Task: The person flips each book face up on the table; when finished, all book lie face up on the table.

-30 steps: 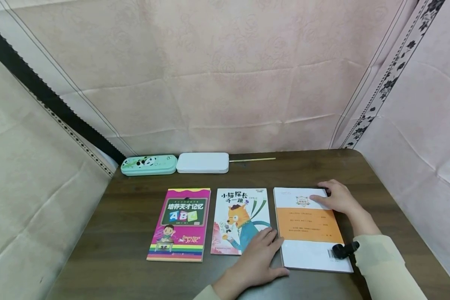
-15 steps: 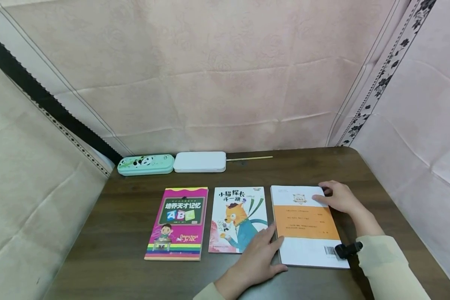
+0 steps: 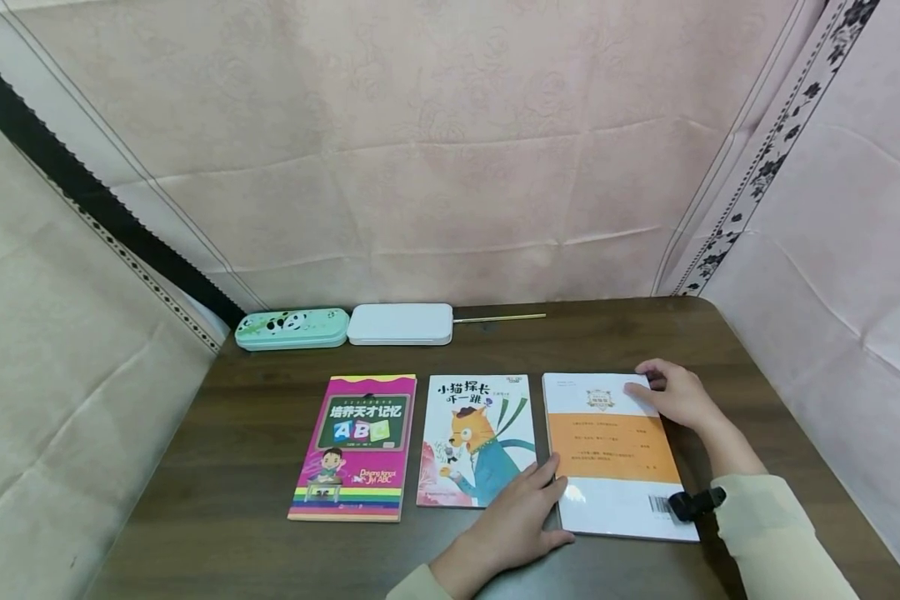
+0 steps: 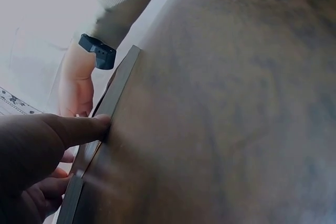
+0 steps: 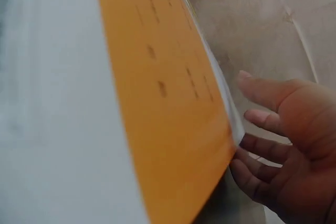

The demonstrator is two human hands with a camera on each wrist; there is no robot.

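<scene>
A book with a white cover and an orange band lies at the right of a row of three on the table. My left hand is at its left edge, fingers extended and thumb toward the near side. In the left wrist view the thumb touches the edge of a book. At the far right corner, my right hand rests with its thumb over the white cover. The right wrist view shows relaxed, spread fingers at the book's edge. The cat picture book lies next to my left fingers.
A pink ABC book lies at the row's left end. Along the back stand a mint pencil case, a white case and a thin stick. Pale cloth hangs behind the wooden table.
The white and orange book's near edge has shifted very slightly toward me since half a second ago. Both hands stay in nearly the same places; the view has moved a little.
</scene>
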